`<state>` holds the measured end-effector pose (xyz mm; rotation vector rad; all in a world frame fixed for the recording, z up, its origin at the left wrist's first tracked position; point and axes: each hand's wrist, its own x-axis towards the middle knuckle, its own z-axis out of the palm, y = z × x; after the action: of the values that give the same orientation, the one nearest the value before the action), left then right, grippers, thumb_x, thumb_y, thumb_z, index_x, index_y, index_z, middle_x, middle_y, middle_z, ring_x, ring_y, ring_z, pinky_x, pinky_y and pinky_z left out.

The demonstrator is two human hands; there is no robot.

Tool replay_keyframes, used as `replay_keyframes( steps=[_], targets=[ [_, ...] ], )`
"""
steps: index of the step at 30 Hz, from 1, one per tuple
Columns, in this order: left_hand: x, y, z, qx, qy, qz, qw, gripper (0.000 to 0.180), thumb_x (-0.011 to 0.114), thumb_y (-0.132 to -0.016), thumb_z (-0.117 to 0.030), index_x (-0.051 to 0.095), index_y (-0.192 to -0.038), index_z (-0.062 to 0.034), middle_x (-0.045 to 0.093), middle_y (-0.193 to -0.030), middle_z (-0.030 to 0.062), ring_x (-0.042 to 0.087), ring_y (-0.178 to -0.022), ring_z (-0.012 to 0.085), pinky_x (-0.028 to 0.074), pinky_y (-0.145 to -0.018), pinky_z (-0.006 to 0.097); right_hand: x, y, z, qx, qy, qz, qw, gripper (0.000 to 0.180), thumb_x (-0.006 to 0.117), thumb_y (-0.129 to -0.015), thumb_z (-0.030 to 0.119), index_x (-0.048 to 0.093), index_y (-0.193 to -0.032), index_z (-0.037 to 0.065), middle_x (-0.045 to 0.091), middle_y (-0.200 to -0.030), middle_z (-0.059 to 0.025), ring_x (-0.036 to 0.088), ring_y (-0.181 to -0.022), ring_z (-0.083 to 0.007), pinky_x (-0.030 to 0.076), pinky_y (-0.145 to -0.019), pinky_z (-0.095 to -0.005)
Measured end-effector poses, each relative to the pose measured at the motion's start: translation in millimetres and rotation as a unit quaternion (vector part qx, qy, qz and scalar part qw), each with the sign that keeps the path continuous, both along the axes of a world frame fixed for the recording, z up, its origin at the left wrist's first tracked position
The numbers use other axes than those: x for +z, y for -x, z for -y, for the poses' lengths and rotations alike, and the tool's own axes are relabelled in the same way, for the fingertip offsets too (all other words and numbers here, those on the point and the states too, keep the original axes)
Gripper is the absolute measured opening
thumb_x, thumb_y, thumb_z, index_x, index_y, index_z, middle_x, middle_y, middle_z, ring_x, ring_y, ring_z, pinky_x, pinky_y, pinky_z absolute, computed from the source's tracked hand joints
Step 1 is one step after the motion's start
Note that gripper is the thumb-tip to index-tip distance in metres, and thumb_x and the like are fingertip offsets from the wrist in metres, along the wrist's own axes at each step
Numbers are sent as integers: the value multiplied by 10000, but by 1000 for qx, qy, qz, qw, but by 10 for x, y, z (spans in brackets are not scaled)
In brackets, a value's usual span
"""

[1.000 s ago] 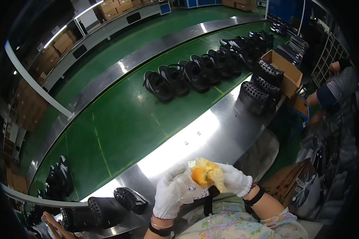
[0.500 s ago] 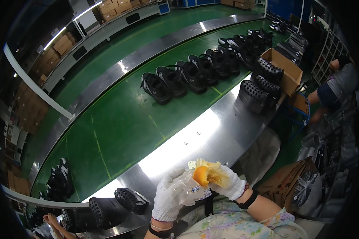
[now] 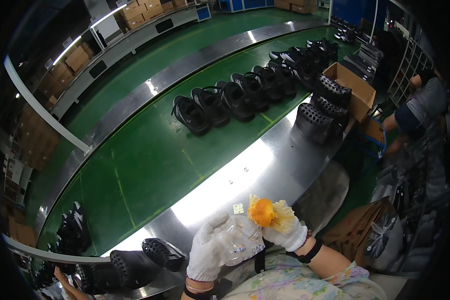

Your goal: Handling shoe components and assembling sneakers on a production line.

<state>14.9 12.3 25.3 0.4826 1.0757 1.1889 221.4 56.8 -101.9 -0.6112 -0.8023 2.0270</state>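
Both my hands wear white knitted gloves. My left hand (image 3: 207, 245) is closed around a crumpled clear plastic wrapper (image 3: 239, 243) with small blue printing. In my right hand (image 3: 290, 235) is a small cake (image 3: 262, 212), orange-yellow on top, with a pale pleated paper liner (image 3: 283, 216) round it. Cake and wrapper are side by side and look separate, above the near edge of the metal ledge (image 3: 265, 165). The right fingertips are partly hidden behind the cake and liner.
A green conveyor belt (image 3: 150, 165) carries a row of black sneakers (image 3: 232, 100). Black perforated clogs (image 3: 312, 122) stand by an open cardboard box (image 3: 360, 95) on the right; more clogs (image 3: 130, 267) lie lower left. Another person (image 3: 420, 112) is at the right, and a person's arm (image 3: 67, 285) shows lower left.
The cake has come out of the plastic wrapper and turned its orange top outward in my right hand. My left hand keeps the wrapper. The sneakers have shifted slightly left and down.
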Motion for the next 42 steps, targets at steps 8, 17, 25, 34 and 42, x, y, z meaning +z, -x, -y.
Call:
replay_keyframes(
  steps=[8,17,25,34,42],
  targets=[
    [-68,92,-44,24,-7,11,1000,441,625,-911,-39,501,-1314,92,611,-1244,182,641,-1081,246,546,-923,334,147,-136,-172,-46,-233,271,933,625,523,-950,502,484,-1375,44,580,-1303,-163,567,-1181,-323,454,-1026,-446],
    [-381,24,-134,115,-30,-86,989,555,630,-844,71,418,-1357,86,603,-1195,232,666,-983,271,617,-793,365,531,-484,-211,9,168,-374,912,623,486,-971,504,490,-1363,21,577,-1297,-190,566,-1144,-345,461,-982,-453],
    [-713,-111,-521,116,-150,-10,982,716,603,-866,94,248,-1487,90,387,-1470,225,554,-1233,268,539,-948,334,693,-686,-114,-76,111,-284,949,723,575,-889,573,493,-1387,57,623,-1193,-165,606,-1031,-340,497,-874,-447],
    [-470,-418,-570,57,-43,-39,997,169,605,-955,-62,534,-1086,16,679,-1019,202,714,-751,268,609,-555,318,898,-1377,228,-172,121,-278,937,803,635,-786,682,476,-1440,243,613,-1128,-216,640,-893,-316,528,-814,-390],
    [-413,-982,-518,-68,-135,-68,986,289,646,-915,-75,576,-1175,31,679,-1011,138,693,-752,230,597,-659,335,1041,-2028,1054,-337,73,-277,897,782,616,-827,672,455,-1465,251,605,-1103,-201,638,-872,-292,521,-771,-374]
  ],
)
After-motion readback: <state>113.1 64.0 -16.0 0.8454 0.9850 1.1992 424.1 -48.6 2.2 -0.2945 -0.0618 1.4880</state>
